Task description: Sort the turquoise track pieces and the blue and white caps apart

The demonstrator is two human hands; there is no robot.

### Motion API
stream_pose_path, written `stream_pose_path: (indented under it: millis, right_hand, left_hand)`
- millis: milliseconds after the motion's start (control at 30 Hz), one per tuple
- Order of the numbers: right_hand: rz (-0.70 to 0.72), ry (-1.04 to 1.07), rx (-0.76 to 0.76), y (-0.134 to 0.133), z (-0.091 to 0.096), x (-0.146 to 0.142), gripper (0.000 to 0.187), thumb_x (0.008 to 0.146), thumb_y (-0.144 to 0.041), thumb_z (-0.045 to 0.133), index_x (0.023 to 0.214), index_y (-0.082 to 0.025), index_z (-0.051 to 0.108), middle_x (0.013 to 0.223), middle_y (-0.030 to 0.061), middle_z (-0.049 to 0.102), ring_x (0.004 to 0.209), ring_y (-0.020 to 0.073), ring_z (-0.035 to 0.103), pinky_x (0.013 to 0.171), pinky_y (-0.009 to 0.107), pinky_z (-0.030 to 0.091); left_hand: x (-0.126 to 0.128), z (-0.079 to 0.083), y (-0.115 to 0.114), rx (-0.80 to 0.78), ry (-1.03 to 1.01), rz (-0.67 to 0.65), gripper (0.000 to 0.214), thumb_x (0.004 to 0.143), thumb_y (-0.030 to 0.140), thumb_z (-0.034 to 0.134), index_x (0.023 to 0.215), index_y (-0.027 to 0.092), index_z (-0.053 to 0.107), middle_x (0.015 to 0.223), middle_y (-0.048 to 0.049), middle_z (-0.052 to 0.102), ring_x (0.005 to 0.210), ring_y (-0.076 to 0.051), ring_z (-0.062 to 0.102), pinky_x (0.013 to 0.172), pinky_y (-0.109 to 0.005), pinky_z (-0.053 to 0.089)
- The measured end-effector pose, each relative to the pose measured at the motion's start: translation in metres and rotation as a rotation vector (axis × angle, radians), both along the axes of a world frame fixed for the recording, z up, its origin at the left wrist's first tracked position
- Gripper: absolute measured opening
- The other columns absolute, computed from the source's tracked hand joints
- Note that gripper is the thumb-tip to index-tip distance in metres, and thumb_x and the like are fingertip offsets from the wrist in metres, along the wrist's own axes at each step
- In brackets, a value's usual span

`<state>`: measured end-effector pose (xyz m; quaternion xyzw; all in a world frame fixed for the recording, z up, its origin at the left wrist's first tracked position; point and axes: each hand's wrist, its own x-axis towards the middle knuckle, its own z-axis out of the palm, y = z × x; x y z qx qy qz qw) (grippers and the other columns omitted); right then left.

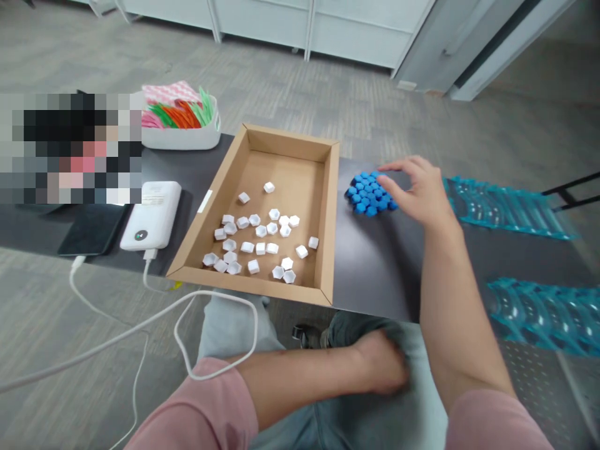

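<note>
A cluster of small blue hexagonal pieces [370, 192] sits packed together on the dark table. My right hand [417, 187] is at its right edge, thumb and index finger apart and reaching to the blue pieces; whether they touch I cannot tell. Over my lap, below the table edge, is my left hand [382, 362], smeared by motion with its fingers hidden. To the left of the blue cluster stands a shallow cardboard tray [330, 219]. Many white hexagonal pieces [260, 231] lie loose in it, some hollow side up, mostly toward the near end.
A white power bank [157, 215] and a black phone [94, 230] lie left of the tray, with white cables [210, 294] hanging before the table. Behind them is a white basket [187, 137] of coloured strips. Blue translucent plastic strips [510, 206] lie at right.
</note>
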<state>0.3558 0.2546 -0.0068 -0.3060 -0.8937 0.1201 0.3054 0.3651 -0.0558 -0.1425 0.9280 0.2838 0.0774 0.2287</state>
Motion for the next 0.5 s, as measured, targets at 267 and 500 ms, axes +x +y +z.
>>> stream_pose_path:
  millis: [267, 500]
  right_hand:
    - [0.026, -0.209, -0.308, 0.014, -0.034, 0.028, 0.122, 0.062, -0.097, 0.103, 0.165, -0.039, 0.071, 0.171, 0.0160, 0.058, 0.163, 0.0550, 0.056, 0.140, 0.080, 0.042]
    - [0.128, -0.231, -0.333, 0.005, -0.044, 0.005, 0.118, 0.064, -0.082, 0.109, 0.167, -0.041, 0.069, 0.176, 0.0161, 0.049, 0.169, 0.0583, 0.046, 0.141, 0.085, 0.035]
  left_hand:
    - [-0.009, 0.023, 0.006, -0.190, 0.125, -0.025, 0.040, 0.112, 0.045, 0.073, 0.127, 0.011, 0.086, 0.110, -0.0199, 0.088, 0.106, -0.033, 0.087, 0.087, -0.043, 0.061]
    - [-0.010, 0.024, 0.005, -0.206, 0.127, -0.007, 0.045, 0.113, 0.048, 0.070, 0.135, 0.010, 0.081, 0.117, -0.0185, 0.088, 0.109, -0.032, 0.086, 0.089, -0.041, 0.059]
